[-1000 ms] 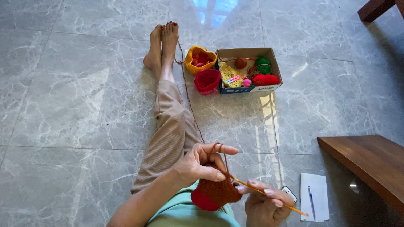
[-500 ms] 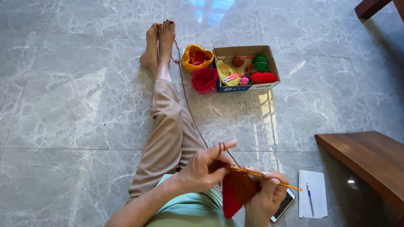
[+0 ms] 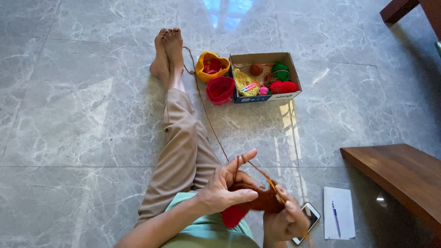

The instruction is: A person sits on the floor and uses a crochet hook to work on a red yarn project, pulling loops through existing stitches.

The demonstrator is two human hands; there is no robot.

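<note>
Two hands [image 3: 255, 206], one crochet piece [image 3: 257, 202], one hook [image 3: 275, 189].

One box [image 3: 266, 96], two crocheted baskets [image 3: 212, 65], perhaps four yarn balls [image 3: 280, 71] inside the box, one phone [image 3: 308, 216], one paper [image 3: 339, 219], one pen [image 3: 336, 217].
</note>
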